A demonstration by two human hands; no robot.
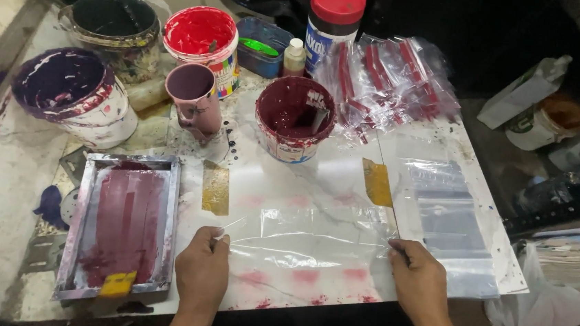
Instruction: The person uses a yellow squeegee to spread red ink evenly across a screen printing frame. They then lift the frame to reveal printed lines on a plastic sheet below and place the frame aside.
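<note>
1. Clear plastic bag (pixel 305 236), thin, glossy and wrinkled, lies flat on the white board (pixel 288 183) near its front edge, stretched between both hands.
2. Left hand (pixel 202 270) pinches the bag's left edge between thumb and fingertips, knuckles up, fingers curled closed on the film.
3. Right hand (pixel 419 280) presses and grips the bag's right edge, fingers bent down onto the plastic.
4. Two strips of yellowish-brown tape (pixel 377 182) sit on the board, one above each side of the bag; faint pink smudges show through the film.
5. Left of the left hand rests a rectangular metal-framed printing screen (pixel 126 222), its mesh coated in dull maroon ink, with a small yellow scraper (pixel 118 283) at its lower end.
6. Behind the bag stands a round tub of dark red ink (pixel 295 118), its rim smeared, with a flat tool inside.
7. Farther back are a purple-stained bucket (pixel 75 94), a bright red paint tub (pixel 202 39), a pink cup (pixel 194 97), a dark bucket (pixel 113 25) and a red-lidded jar (pixel 334 18).
8. A heap of clear zip bags with red seals (pixel 390 78) lies at the rear right, and a flat stack of clear bags (pixel 447 220) lies just right of the right hand.
</note>
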